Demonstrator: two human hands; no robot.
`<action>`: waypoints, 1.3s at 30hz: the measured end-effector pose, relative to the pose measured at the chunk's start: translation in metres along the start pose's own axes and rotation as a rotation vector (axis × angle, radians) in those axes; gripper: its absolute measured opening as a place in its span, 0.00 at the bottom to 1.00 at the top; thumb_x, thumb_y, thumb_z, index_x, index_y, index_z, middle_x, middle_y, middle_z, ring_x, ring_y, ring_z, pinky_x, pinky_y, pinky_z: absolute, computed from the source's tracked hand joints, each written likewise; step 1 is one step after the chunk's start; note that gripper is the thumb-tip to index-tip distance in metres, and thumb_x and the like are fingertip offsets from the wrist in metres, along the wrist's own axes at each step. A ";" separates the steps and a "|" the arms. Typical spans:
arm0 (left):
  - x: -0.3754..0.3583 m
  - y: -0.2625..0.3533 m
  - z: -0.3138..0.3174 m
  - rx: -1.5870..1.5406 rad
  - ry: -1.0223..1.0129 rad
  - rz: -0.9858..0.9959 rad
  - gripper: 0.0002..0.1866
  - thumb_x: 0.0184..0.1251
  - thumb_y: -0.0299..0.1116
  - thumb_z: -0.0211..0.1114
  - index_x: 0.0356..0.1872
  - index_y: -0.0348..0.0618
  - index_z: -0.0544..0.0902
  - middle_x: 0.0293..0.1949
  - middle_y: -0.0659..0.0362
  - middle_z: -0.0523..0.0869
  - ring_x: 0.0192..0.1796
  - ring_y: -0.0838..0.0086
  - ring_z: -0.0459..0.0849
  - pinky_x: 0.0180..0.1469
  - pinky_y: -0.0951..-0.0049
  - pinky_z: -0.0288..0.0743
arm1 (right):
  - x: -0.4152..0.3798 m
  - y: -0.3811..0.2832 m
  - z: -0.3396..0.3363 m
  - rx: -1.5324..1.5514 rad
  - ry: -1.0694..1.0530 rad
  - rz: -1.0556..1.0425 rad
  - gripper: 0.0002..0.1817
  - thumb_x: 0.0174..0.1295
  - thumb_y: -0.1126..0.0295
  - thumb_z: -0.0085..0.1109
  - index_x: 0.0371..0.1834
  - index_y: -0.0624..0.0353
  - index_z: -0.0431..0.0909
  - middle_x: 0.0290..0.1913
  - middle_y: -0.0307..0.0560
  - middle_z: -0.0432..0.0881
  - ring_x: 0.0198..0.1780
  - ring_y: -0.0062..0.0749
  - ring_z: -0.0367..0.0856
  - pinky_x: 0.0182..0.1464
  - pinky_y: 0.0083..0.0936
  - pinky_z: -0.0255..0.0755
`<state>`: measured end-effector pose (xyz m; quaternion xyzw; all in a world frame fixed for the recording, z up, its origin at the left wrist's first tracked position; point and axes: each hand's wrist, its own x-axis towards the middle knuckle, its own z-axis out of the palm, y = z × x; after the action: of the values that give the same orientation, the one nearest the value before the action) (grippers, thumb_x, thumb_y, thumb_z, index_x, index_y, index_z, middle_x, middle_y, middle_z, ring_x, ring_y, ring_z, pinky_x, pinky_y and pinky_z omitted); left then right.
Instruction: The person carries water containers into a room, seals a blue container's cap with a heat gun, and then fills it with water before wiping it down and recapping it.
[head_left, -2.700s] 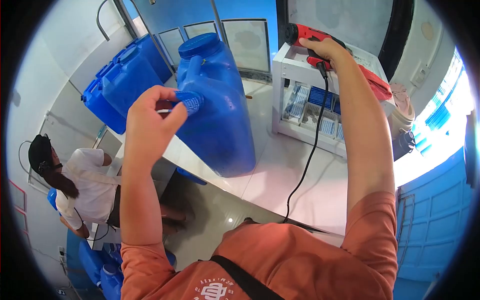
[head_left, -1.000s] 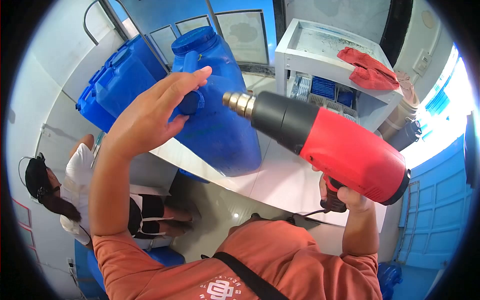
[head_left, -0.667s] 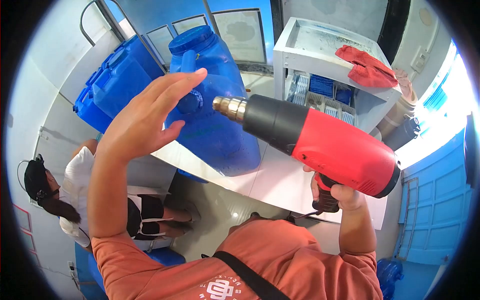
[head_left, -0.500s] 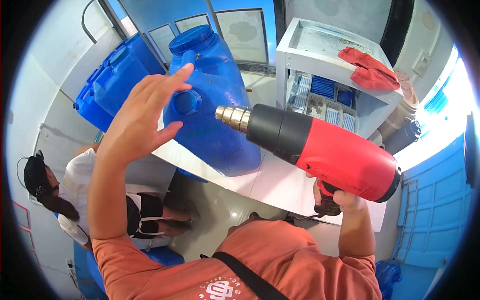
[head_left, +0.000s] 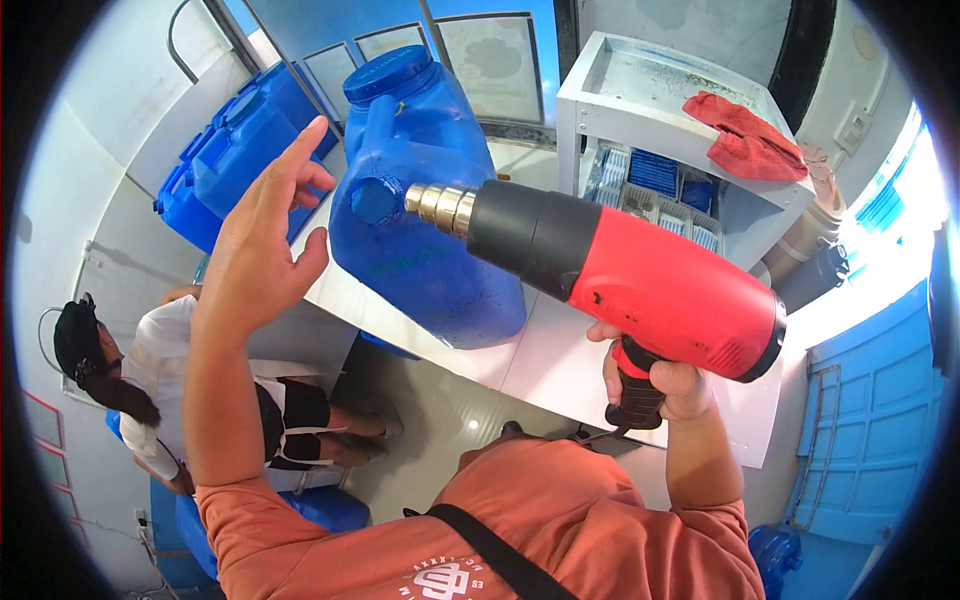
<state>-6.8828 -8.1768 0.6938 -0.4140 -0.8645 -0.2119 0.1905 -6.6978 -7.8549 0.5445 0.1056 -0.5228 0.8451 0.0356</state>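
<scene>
Wrapped around the dark grip of a red and black heat gun (head_left: 650, 285) is my right hand (head_left: 665, 385). The gun's stepped metal nozzle points left, right beside the small capped spout (head_left: 377, 200) of a large blue water jug (head_left: 430, 270). The jug stands on a white table (head_left: 560, 370), its big lid (head_left: 388, 75) and handle on the far side. My left hand (head_left: 265, 230) is raised left of the spout, apart from the jug, with fingers extended and nothing in it.
More blue jugs (head_left: 250, 150) stand at the left behind a metal rail. A white shelf cart (head_left: 640, 110) at the back right holds baskets of small packets, with a red cloth (head_left: 745, 135) on top. Another person (head_left: 160, 370) is at the lower left.
The heat gun has moved left, its nozzle now closer to the spout. My left hand has drawn back leftward, away from the spout.
</scene>
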 end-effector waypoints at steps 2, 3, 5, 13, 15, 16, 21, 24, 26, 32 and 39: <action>0.001 0.005 0.000 -0.009 -0.004 -0.001 0.48 0.48 0.14 0.61 0.78 0.45 0.61 0.48 0.55 0.82 0.47 0.67 0.80 0.59 0.67 0.75 | 0.004 -0.009 0.005 0.046 0.023 0.031 0.37 0.50 0.57 0.71 0.61 0.69 0.74 0.50 0.53 0.84 0.30 0.32 0.82 0.32 0.28 0.77; 0.002 0.008 0.000 -0.030 -0.024 0.002 0.48 0.49 0.14 0.60 0.78 0.44 0.60 0.50 0.55 0.82 0.48 0.66 0.80 0.60 0.67 0.74 | 0.006 -0.011 0.006 0.046 0.020 0.031 0.37 0.50 0.57 0.71 0.61 0.69 0.74 0.50 0.53 0.84 0.30 0.32 0.82 0.32 0.28 0.77; 0.004 0.014 0.004 -0.050 -0.042 0.003 0.48 0.49 0.14 0.59 0.78 0.42 0.59 0.52 0.54 0.83 0.49 0.66 0.80 0.61 0.66 0.73 | 0.007 -0.013 0.007 0.061 0.020 0.015 0.37 0.50 0.58 0.71 0.62 0.70 0.74 0.53 0.56 0.84 0.29 0.33 0.82 0.31 0.28 0.77; 0.017 0.028 0.030 -0.402 0.205 0.329 0.43 0.53 0.19 0.61 0.76 0.41 0.62 0.62 0.51 0.80 0.58 0.60 0.81 0.64 0.59 0.71 | 0.003 -0.022 -0.008 -0.029 0.089 -0.101 0.45 0.56 0.47 0.69 0.66 0.74 0.68 0.60 0.67 0.78 0.27 0.37 0.83 0.25 0.27 0.78; 0.015 0.033 0.014 0.026 0.125 0.213 0.38 0.54 0.21 0.64 0.72 0.41 0.68 0.61 0.51 0.80 0.59 0.58 0.81 0.63 0.58 0.72 | 0.008 -0.032 -0.015 -0.116 0.167 -0.213 0.45 0.60 0.42 0.64 0.67 0.72 0.67 0.62 0.68 0.76 0.28 0.35 0.82 0.24 0.25 0.79; 0.014 0.034 0.010 0.448 0.046 0.093 0.34 0.54 0.22 0.66 0.68 0.42 0.74 0.60 0.50 0.81 0.59 0.56 0.81 0.63 0.57 0.72 | 0.014 -0.043 -0.011 -0.085 0.247 -0.243 0.44 0.62 0.43 0.62 0.68 0.71 0.67 0.63 0.68 0.76 0.28 0.34 0.83 0.25 0.25 0.80; 0.017 0.032 0.015 0.365 -0.037 0.511 0.29 0.51 0.31 0.74 0.59 0.45 0.80 0.53 0.52 0.83 0.54 0.53 0.81 0.59 0.57 0.74 | 0.054 -0.103 -0.012 -0.066 0.432 -0.346 0.35 0.68 0.48 0.57 0.66 0.67 0.71 0.58 0.63 0.80 0.28 0.29 0.82 0.28 0.22 0.79; 0.014 0.057 0.015 0.404 0.079 0.060 0.27 0.51 0.24 0.70 0.57 0.42 0.80 0.51 0.52 0.84 0.56 0.51 0.80 0.62 0.55 0.72 | 0.098 -0.132 -0.040 -0.435 0.510 -0.156 0.28 0.69 0.51 0.58 0.60 0.65 0.74 0.48 0.53 0.84 0.31 0.28 0.82 0.28 0.23 0.77; 0.014 0.040 0.017 0.314 -0.004 0.159 0.30 0.51 0.26 0.72 0.60 0.43 0.78 0.53 0.52 0.82 0.57 0.51 0.78 0.63 0.55 0.71 | 0.130 -0.141 -0.035 -0.640 0.607 -0.136 0.26 0.65 0.51 0.60 0.54 0.65 0.76 0.40 0.49 0.85 0.29 0.26 0.81 0.29 0.23 0.76; 0.012 0.038 0.019 0.380 0.086 0.194 0.38 0.53 0.42 0.76 0.67 0.44 0.74 0.58 0.47 0.77 0.58 0.51 0.78 0.62 0.57 0.72 | 0.267 -0.131 -0.088 -1.635 0.957 0.000 0.38 0.57 0.54 0.61 0.63 0.76 0.68 0.60 0.63 0.77 0.48 0.48 0.82 0.47 0.38 0.80; 0.054 -0.021 0.013 -0.079 0.037 -0.232 0.39 0.64 0.63 0.66 0.63 0.40 0.74 0.53 0.46 0.79 0.53 0.54 0.80 0.58 0.58 0.74 | 0.292 -0.143 -0.084 -1.665 0.793 0.115 0.35 0.61 0.61 0.58 0.68 0.74 0.68 0.68 0.65 0.72 0.65 0.64 0.75 0.72 0.53 0.63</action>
<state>-6.9330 -8.1472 0.7063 -0.3141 -0.8940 -0.2740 0.1641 -6.9703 -7.7306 0.6970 -0.2772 -0.9158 0.1714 0.2346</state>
